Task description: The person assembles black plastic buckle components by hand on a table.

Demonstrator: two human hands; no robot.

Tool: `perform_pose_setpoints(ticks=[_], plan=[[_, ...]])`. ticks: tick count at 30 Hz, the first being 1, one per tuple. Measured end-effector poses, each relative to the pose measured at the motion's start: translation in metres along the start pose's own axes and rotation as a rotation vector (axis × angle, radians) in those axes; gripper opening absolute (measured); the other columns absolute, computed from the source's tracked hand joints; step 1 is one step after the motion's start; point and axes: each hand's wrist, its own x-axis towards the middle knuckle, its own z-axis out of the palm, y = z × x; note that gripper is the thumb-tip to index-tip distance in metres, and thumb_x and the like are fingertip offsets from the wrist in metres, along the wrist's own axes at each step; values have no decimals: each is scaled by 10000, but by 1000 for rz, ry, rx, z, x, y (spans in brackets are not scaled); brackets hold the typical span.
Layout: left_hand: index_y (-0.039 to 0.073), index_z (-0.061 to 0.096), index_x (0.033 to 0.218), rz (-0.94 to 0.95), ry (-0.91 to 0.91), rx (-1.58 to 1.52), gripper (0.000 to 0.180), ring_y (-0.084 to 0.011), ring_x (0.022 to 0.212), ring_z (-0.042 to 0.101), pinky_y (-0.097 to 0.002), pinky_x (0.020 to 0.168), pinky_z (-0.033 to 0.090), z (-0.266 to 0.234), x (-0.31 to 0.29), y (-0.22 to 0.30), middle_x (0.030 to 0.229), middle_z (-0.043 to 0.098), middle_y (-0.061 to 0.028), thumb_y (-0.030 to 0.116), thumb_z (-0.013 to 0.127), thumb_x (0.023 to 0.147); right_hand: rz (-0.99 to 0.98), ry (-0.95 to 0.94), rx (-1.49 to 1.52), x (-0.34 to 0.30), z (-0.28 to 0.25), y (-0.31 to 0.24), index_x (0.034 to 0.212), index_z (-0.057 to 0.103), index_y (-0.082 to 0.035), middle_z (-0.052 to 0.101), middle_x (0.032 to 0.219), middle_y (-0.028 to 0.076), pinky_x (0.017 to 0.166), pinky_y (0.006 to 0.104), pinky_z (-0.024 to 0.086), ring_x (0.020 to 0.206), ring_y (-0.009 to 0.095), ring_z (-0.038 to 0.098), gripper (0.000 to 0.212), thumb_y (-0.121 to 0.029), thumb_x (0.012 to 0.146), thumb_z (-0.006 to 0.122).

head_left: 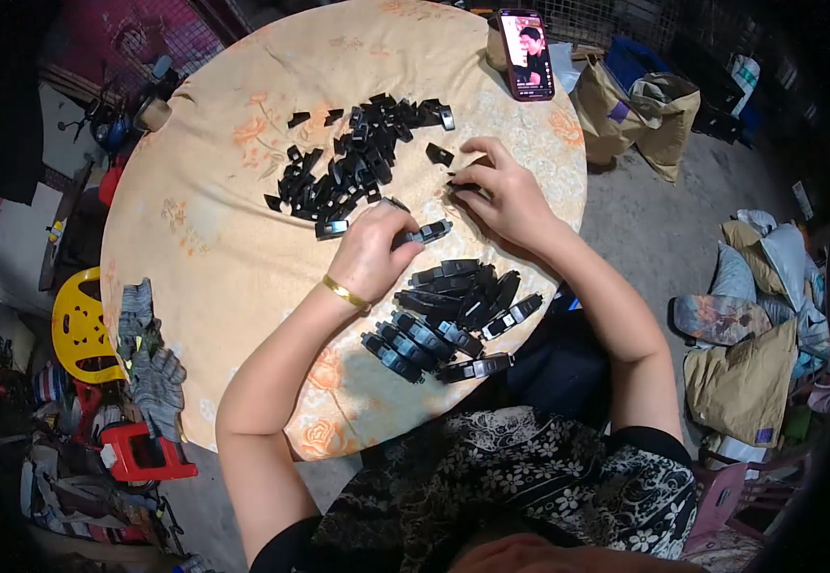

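My left hand [369, 250], with a gold-coloured bracelet at the wrist, is closed on a long black plastic part [433, 231] that sticks out past the thumb toward the right. My right hand [512, 199] pinches a small black plastic piece [453, 184], mostly hidden by the fingertips. Another small black piece [440, 154] lies alone just beyond those fingers. Past my left hand spreads a heap of small black pieces [343, 172]. Nearer to me, right of my left forearm, several longer black parts [442, 329] lie in rows and a loose stack.
A round table with a floral cloth [214, 286] carries everything. A phone [527, 57] stands upright at its far right edge. Grey gloves [152, 358] hang at the left edge by a yellow stool [81, 325]. Bags and sacks [744, 372] lie on the floor at right.
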Motion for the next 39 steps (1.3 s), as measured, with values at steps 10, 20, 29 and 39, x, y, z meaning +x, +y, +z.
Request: perform_pose_setpoints(ticks=[10, 20, 29, 39], plan=[[52, 634, 1107, -168, -65, 167, 290, -366, 812, 650, -420, 734, 516, 1, -5, 26, 905, 671, -200, 134, 580, 835, 228, -79, 350, -7, 5, -2, 825, 706, -11, 616, 1153, 155, 735, 314, 519, 837, 247, 658, 143, -135, 765, 742], [52, 643, 1116, -341, -252, -292, 250, -196, 751, 576, -314, 680, 481, -11, 0, 5, 866, 568, -95, 88, 606, 872, 466, -10, 432, -5, -4, 26, 741, 676, 18, 683, 769, 67, 623, 259, 516, 674, 123, 641, 188, -145, 775, 762], [21, 672, 836, -80, -49, 77, 230, -324, 854, 587, -379, 750, 468, 0, -5, 8, 859, 593, -155, 147, 786, 681, 189, -234, 379, -12, 2, -19, 999, 643, -5, 669, 852, 111, 725, 299, 532, 807, 204, 676, 292, -58, 736, 758], [-7, 657, 703, -248, -71, -69, 202, -309, 730, 612, -392, 668, 480, -6, -7, 11, 721, 613, -141, 125, 797, 642, -122, -341, 62, -6, -13, -28, 889, 702, -23, 619, 782, 129, 766, 400, 476, 837, 317, 595, 246, -103, 666, 766]])
